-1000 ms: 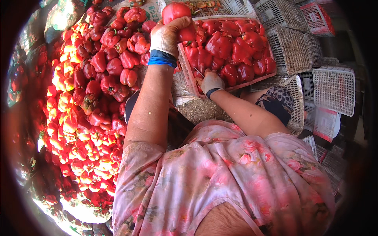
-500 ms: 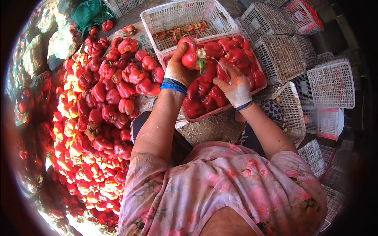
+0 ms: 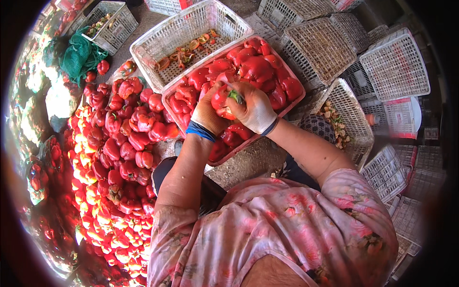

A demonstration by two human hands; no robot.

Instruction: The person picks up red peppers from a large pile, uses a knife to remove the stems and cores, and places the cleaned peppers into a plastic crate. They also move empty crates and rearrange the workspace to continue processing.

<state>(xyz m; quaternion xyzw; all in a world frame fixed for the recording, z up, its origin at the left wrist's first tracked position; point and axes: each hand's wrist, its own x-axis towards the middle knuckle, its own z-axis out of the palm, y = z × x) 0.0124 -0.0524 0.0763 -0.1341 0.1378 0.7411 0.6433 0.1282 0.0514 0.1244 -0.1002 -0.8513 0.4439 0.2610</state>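
Observation:
Above a red crate (image 3: 296, 106) of opened red peppers, my two hands meet around one red bell pepper (image 3: 220, 101). My left hand (image 3: 208, 115), in a pale work glove with a blue band at the wrist, is closed around the pepper's left side. My right hand (image 3: 259, 109), gloved too, is closed with its thumb against the green stem (image 3: 235, 96). A small knife with a thin blade is in my right hand; its handle is hidden by the fingers and only a little of the metal shows.
A large heap of whole red peppers (image 3: 126, 150) lies to my left. Behind the red crate stands a white crate (image 3: 191, 24) holding pepper scraps. A crate with pale scraps (image 3: 356, 122) is by my right knee; stacked crates (image 3: 322, 50) stand beyond. A green net (image 3: 81, 55) lies far left.
My right hand has moved in to the pepper, and its thumb now presses at the stem. The pepper has turned in my left hand. The whole view has shifted, with the crates appearing further left.

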